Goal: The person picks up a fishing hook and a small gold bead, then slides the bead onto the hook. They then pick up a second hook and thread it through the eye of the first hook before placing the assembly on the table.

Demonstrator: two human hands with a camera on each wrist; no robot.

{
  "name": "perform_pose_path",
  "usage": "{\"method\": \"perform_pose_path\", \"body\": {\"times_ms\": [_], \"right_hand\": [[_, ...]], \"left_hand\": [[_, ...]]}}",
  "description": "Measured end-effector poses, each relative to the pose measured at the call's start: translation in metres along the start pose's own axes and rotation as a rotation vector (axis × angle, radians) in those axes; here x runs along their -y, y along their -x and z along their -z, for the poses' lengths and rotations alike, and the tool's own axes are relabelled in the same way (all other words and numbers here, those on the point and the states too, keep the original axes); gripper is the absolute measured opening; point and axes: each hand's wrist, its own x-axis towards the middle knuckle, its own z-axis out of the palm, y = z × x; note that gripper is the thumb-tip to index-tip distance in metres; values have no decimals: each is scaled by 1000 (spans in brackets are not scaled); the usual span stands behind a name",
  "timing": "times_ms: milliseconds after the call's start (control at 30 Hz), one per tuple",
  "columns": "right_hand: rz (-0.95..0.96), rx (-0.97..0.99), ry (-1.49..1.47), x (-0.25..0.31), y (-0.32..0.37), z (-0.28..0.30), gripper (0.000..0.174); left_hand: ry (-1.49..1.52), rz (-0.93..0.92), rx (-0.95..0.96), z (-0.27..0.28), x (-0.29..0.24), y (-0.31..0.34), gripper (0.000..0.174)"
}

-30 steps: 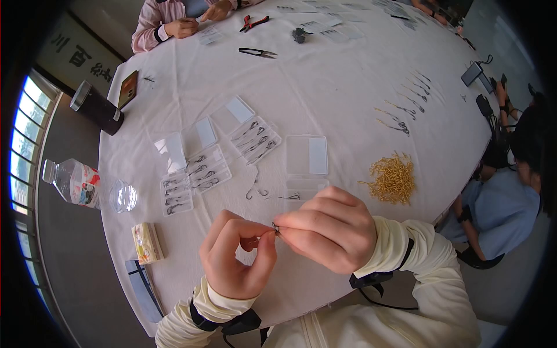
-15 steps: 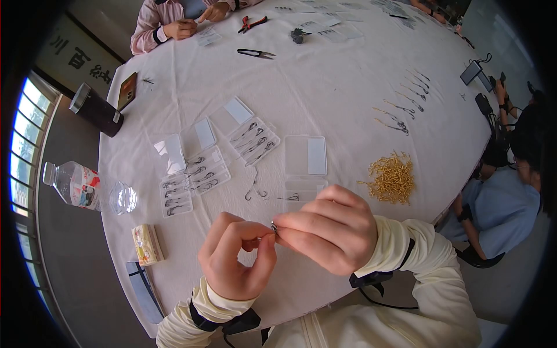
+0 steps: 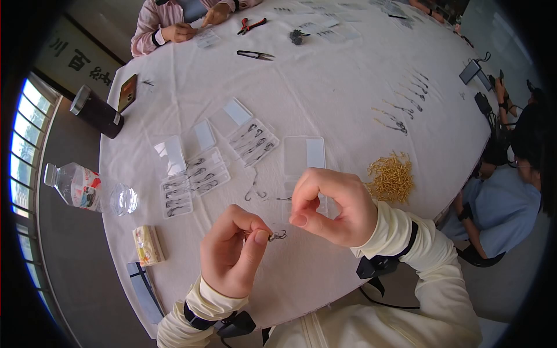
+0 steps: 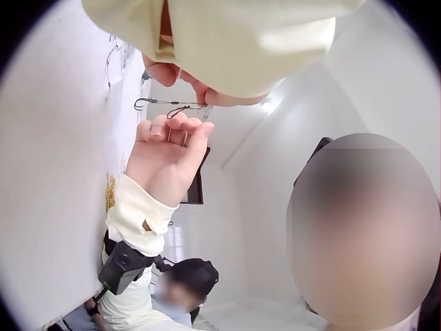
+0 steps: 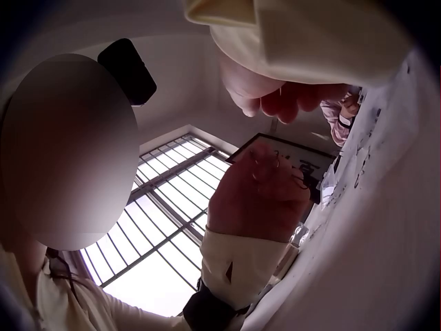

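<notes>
My left hand [image 3: 232,249] pinches a small fishing-hook rig between thumb and forefinger. Dark hooks [image 3: 278,235] stick out past the fingertips on the right. In the left wrist view, a hook [image 4: 141,103] hangs on a short line running to those fingers, with a second one beside it. My right hand [image 3: 336,206] is held a little way to the right, fingers bent and thumb tip close to the forefinger. Whether a fine line is between them I cannot tell. Behind this hand is an open clear case [image 3: 294,153], partly hidden.
Compartment boxes [image 3: 255,145] of hooks lie beyond my hands, a loose hook rig [image 3: 254,188] near them. Gold pieces [image 3: 390,178] are heaped at right, below a row of tied hooks [image 3: 413,95]. A bottle [image 3: 84,185], tumbler [image 3: 96,112] and tissue pack [image 3: 148,245] stand left.
My hands have parted: the right moved up and right from the hooks, its fingers rounding into a ring. The left keeps the hooks, which now show more fully beyond its fingertips.
</notes>
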Motion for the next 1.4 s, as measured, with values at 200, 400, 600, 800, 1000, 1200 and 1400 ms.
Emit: {"method": "perform_pose_path", "body": {"times_ms": [200,400,600,800,1000,1200,1400], "right_hand": [[-205,50,-295,-12,-1,-6,7],[-471,222,-587,-7,-1,-16,21],[-551,198,-819,-7,2,-25,22],[-583,105,-895,-14,3,-18,9],[-515,-9,-848,-14,1,-1,13],[-389,-96,-505,-5,-2,4,12],[-216,-132,-314,-2,-3,5,9]], "left_hand": [[256,157,-33,4,0,-1,12],[378,140,-37,5,2,0,11],[409,155,-47,1,1,2,11],[324,176,-82,-1,-1,0,10],[283,160,-139,-3,1,0,8],[221,145,-162,-4,-2,-1,10],[147,98,-150,-4,-3,0,11]]}}
